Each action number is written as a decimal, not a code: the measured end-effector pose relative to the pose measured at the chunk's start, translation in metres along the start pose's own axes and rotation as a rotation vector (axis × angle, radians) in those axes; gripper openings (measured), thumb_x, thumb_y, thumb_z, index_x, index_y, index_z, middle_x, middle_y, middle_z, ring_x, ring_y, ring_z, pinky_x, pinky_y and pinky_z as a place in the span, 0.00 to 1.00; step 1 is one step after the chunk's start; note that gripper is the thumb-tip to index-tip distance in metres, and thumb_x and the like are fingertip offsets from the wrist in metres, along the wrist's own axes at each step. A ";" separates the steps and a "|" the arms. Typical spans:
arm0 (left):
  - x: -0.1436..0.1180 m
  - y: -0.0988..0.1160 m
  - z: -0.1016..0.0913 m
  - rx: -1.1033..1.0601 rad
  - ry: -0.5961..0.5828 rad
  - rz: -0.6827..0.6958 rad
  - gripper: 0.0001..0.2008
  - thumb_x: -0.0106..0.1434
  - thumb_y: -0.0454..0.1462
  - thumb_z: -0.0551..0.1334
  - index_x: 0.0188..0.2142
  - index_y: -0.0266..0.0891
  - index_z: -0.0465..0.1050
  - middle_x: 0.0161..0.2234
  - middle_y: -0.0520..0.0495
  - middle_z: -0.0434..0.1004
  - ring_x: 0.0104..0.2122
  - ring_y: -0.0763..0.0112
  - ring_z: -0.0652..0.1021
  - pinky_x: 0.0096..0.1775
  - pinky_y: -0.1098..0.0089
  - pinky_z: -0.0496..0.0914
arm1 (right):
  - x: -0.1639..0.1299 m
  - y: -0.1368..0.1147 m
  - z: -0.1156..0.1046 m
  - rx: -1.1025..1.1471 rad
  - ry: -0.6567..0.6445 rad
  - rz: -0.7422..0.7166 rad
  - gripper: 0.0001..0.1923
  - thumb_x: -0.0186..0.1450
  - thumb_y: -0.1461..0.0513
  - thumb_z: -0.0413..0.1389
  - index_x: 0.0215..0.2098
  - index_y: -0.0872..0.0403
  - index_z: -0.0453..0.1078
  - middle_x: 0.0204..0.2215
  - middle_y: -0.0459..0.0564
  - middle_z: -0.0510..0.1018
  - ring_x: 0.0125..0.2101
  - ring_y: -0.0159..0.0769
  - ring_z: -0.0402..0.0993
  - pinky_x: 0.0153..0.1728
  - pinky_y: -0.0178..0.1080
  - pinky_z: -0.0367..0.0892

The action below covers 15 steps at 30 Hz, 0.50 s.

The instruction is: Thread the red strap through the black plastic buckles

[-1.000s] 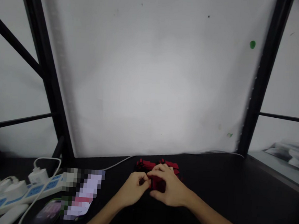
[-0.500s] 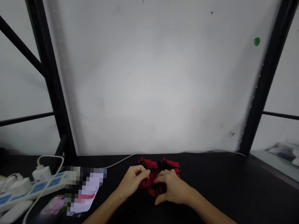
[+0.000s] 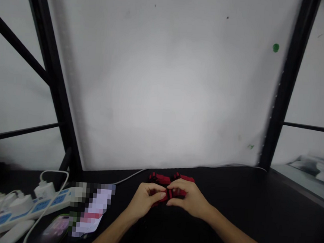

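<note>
My left hand (image 3: 142,199) pinches a red strap (image 3: 160,200) with black parts between thumb and fingers. On the other end of this piece, my right hand (image 3: 191,198) curls its thumb and fingers around a section with a black buckle-like part (image 3: 169,193). The two hands' fingertips nearly meet over it, and they hide much of its shape. Just behind lie two more folded red straps with black buckles, one on the left (image 3: 159,178) and one on the right (image 3: 184,177), the latter partly covered by my right hand.
To the left, a white power strip (image 3: 39,206) holds several chargers with white cables. A phone (image 3: 58,225) and a flat, partly pixelated item (image 3: 96,210) lie beside it. Behind the black table (image 3: 244,210) stand a white wall panel (image 3: 165,80) and black frame posts (image 3: 290,83).
My left hand has moved slightly right and onto the strap. My right hand has raised its thumb and closed around the buckle end, and the front strap has been lifted and turned.
</note>
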State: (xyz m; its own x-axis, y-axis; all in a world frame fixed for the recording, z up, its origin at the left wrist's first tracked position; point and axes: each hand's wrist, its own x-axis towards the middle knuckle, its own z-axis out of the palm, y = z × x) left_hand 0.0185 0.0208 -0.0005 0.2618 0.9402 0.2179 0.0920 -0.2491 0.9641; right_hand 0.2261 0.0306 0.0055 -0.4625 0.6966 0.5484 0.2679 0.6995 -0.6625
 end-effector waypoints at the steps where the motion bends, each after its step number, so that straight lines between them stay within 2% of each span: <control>1: -0.001 0.001 0.001 -0.012 -0.001 0.006 0.14 0.52 0.44 0.71 0.32 0.35 0.80 0.24 0.50 0.78 0.22 0.73 0.72 0.27 0.71 0.63 | 0.000 -0.001 0.002 0.016 0.005 -0.017 0.19 0.53 0.52 0.69 0.41 0.51 0.77 0.35 0.48 0.79 0.34 0.37 0.75 0.38 0.38 0.70; 4: -0.002 0.004 0.003 -0.045 -0.001 0.025 0.14 0.51 0.44 0.72 0.32 0.35 0.78 0.26 0.49 0.79 0.24 0.72 0.73 0.28 0.71 0.65 | -0.002 -0.003 0.006 0.039 0.015 -0.025 0.19 0.53 0.53 0.69 0.42 0.49 0.77 0.37 0.49 0.80 0.36 0.38 0.75 0.39 0.39 0.71; 9: -0.002 0.009 0.003 -0.042 0.018 0.107 0.17 0.55 0.40 0.69 0.42 0.38 0.70 0.26 0.53 0.78 0.27 0.71 0.75 0.32 0.71 0.67 | -0.001 -0.008 0.008 -0.018 0.083 0.024 0.23 0.51 0.54 0.70 0.43 0.51 0.74 0.40 0.50 0.79 0.39 0.39 0.74 0.42 0.40 0.69; 11: -0.004 0.011 0.003 0.048 0.043 0.144 0.14 0.57 0.37 0.67 0.42 0.39 0.70 0.28 0.52 0.78 0.30 0.68 0.76 0.36 0.69 0.68 | 0.000 -0.010 0.008 -0.051 0.129 0.094 0.19 0.53 0.54 0.68 0.39 0.53 0.73 0.34 0.48 0.78 0.33 0.36 0.72 0.36 0.37 0.68; 13: -0.007 0.012 0.004 0.172 0.062 0.179 0.12 0.59 0.36 0.64 0.44 0.39 0.71 0.32 0.50 0.78 0.35 0.65 0.77 0.40 0.66 0.69 | 0.001 -0.013 0.009 -0.052 0.121 0.197 0.12 0.58 0.55 0.64 0.31 0.54 0.71 0.26 0.45 0.75 0.26 0.32 0.68 0.28 0.34 0.64; 15: -0.011 0.011 0.007 0.344 0.071 0.240 0.17 0.57 0.34 0.65 0.48 0.41 0.72 0.38 0.47 0.78 0.40 0.62 0.76 0.45 0.62 0.68 | 0.000 -0.015 0.013 -0.034 0.079 0.284 0.12 0.61 0.56 0.60 0.25 0.55 0.68 0.21 0.43 0.71 0.22 0.29 0.64 0.23 0.32 0.59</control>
State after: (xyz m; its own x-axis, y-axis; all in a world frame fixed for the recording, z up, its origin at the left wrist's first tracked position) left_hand 0.0237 0.0057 0.0067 0.2493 0.8566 0.4518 0.3544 -0.5149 0.7806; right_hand 0.2112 0.0184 0.0091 -0.2987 0.8743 0.3826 0.4061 0.4792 -0.7781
